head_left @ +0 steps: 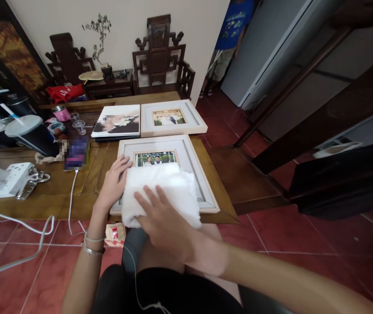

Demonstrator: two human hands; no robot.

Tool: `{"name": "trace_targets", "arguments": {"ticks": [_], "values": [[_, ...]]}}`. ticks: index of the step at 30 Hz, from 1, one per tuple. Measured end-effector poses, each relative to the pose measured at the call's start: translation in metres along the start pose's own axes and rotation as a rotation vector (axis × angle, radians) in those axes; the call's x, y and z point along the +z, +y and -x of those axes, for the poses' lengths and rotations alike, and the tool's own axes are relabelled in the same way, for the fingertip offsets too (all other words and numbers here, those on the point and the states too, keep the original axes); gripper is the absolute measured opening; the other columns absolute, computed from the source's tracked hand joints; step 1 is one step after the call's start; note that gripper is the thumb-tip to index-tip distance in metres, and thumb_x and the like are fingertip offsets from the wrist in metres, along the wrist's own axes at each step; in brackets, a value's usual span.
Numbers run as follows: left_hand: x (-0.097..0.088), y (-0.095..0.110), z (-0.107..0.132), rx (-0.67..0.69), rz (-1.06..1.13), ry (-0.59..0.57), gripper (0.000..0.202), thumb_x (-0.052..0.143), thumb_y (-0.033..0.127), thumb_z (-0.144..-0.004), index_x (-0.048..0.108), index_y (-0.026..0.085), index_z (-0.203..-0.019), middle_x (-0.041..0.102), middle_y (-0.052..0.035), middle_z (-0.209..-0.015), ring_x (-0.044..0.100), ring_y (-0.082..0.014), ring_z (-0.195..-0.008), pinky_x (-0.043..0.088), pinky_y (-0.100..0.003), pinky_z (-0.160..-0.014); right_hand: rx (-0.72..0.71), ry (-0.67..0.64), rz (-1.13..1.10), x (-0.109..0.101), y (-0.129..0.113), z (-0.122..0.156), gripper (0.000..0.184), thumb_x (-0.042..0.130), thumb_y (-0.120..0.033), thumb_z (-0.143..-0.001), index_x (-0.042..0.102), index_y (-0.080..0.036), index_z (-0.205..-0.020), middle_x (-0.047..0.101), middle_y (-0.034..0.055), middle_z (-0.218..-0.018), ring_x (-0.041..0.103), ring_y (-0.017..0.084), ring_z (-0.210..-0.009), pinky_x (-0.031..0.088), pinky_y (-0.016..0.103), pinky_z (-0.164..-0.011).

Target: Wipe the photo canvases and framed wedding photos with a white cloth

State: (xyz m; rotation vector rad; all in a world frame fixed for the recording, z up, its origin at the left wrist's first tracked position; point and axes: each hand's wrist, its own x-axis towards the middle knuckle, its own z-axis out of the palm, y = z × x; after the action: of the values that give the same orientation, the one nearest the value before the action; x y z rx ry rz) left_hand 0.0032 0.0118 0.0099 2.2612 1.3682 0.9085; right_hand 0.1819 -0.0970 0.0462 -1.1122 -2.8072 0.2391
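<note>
A white-framed photo (191, 168) lies flat at the near edge of a low wooden table (95, 192). A folded white cloth (162, 187) covers its lower half. My right hand (163, 222) lies flat on the cloth with fingers stretched out. My left hand (114, 183), bracelets at the wrist, rests with fingers spread on the frame's left edge, touching the cloth's side.
Another white-framed photo (171, 117) and a canvas print (117, 121) lie farther back. A phone on a white cable (75, 153), plastic cups (79, 126), a power strip (5, 179) and cups sit left. Carved wooden chairs (160, 56) line the wall. A person (228, 43) stands in the doorway.
</note>
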Motion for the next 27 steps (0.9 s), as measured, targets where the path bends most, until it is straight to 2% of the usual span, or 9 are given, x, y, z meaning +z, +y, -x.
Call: {"name": "trace_targets", "arguments": {"ticks": [2, 4, 7, 10, 13, 18, 20, 23, 27], "values": [[0.000, 0.000, 0.000, 0.005, -0.012, -0.007, 0.035, 0.046, 0.028, -0.095, 0.069, 0.018, -0.120, 0.060, -0.0101, -0.140, 0.042, -0.0230, -0.141, 0.032, -0.050, -0.118, 0.011, 0.061, 0.012, 0.018, 0.012, 0.017, 0.031, 0.053, -0.014, -0.086, 0.072, -0.014, -0.110, 0.037, 0.0217, -0.155, 0.028, 0.046, -0.143, 0.023, 0.072, -0.111], [-0.001, 0.000, 0.001, 0.006, -0.031, -0.013, 0.035, 0.049, 0.029, -0.094, 0.068, 0.017, -0.121, 0.059, -0.0111, -0.140, 0.042, -0.0247, -0.141, 0.032, -0.051, -0.119, 0.056, 0.082, 0.024, 0.023, 0.028, 0.042, 0.029, 0.057, -0.012, -0.082, 0.073, -0.017, -0.106, 0.039, 0.0183, -0.155, 0.028, 0.043, -0.144, 0.023, 0.069, -0.113], [-0.001, 0.001, 0.001, 0.005, -0.046, -0.013, 0.037, 0.049, 0.031, -0.094, 0.068, 0.015, -0.121, 0.058, -0.0127, -0.141, 0.041, -0.0261, -0.142, 0.031, -0.051, -0.119, 0.127, 0.082, 0.046, 0.006, 0.052, 0.080, 0.037, 0.058, -0.003, -0.070, 0.074, -0.017, -0.099, 0.049, 0.0170, -0.148, 0.036, 0.039, -0.141, 0.030, 0.064, -0.113], [0.000, 0.001, 0.002, 0.008, -0.052, -0.008, 0.038, 0.049, 0.030, -0.094, 0.068, 0.012, -0.121, 0.058, -0.0146, -0.141, 0.041, -0.0268, -0.142, 0.032, -0.050, -0.119, 0.126, 0.094, 0.079, -0.022, 0.061, 0.097, 0.043, 0.054, 0.003, -0.063, 0.076, -0.016, -0.093, 0.058, 0.0170, -0.139, 0.047, 0.038, -0.134, 0.040, 0.061, -0.109], [0.000, 0.001, 0.001, 0.011, -0.055, -0.008, 0.038, 0.048, 0.030, -0.094, 0.068, 0.011, -0.121, 0.058, -0.0152, -0.140, 0.042, -0.0269, -0.141, 0.032, -0.050, -0.118, 0.091, 0.071, 0.086, -0.043, 0.054, 0.085, 0.042, 0.053, 0.004, -0.063, 0.078, -0.017, -0.091, 0.062, 0.0166, -0.134, 0.052, 0.038, -0.130, 0.044, 0.059, -0.105], [0.001, 0.001, 0.001, 0.003, -0.029, 0.013, 0.038, 0.048, 0.032, -0.095, 0.070, 0.014, -0.119, 0.060, -0.0136, -0.139, 0.043, -0.0257, -0.141, 0.032, -0.049, -0.118, 0.075, -0.124, 0.031, -0.055, 0.024, 0.029, 0.039, 0.054, 0.000, -0.070, 0.077, -0.015, -0.098, 0.060, 0.0179, -0.137, 0.049, 0.040, -0.132, 0.041, 0.060, -0.107], [0.001, 0.002, 0.001, -0.009, 0.008, 0.025, 0.039, 0.045, 0.033, -0.096, 0.070, 0.013, -0.118, 0.060, -0.0138, -0.138, 0.044, -0.0245, -0.140, 0.032, -0.048, -0.119, 0.027, -0.159, 0.017, -0.049, 0.015, 0.009, 0.039, 0.054, -0.003, -0.074, 0.075, -0.014, -0.105, 0.058, 0.0185, -0.139, 0.047, 0.040, -0.133, 0.038, 0.061, -0.108], [0.000, 0.004, 0.001, -0.038, 0.073, 0.042, 0.041, 0.039, 0.032, -0.098, 0.070, 0.014, -0.117, 0.062, -0.0128, -0.136, 0.045, -0.0224, -0.140, 0.033, -0.047, -0.118, -0.035, -0.074, 0.006, -0.028, 0.008, -0.009, 0.039, 0.051, -0.005, -0.080, 0.071, -0.012, -0.113, 0.054, 0.0201, -0.142, 0.042, 0.040, -0.136, 0.033, 0.061, -0.110], [0.000, 0.004, 0.002, -0.048, 0.100, 0.062, 0.041, 0.039, 0.034, -0.099, 0.071, 0.014, -0.116, 0.063, -0.0128, -0.135, 0.046, -0.0223, -0.139, 0.032, -0.046, -0.119, -0.053, 0.041, -0.022, -0.001, 0.021, -0.003, 0.032, 0.052, -0.007, -0.081, 0.071, -0.012, -0.105, 0.057, 0.0184, -0.137, 0.044, 0.037, -0.133, 0.033, 0.059, -0.110]]}}
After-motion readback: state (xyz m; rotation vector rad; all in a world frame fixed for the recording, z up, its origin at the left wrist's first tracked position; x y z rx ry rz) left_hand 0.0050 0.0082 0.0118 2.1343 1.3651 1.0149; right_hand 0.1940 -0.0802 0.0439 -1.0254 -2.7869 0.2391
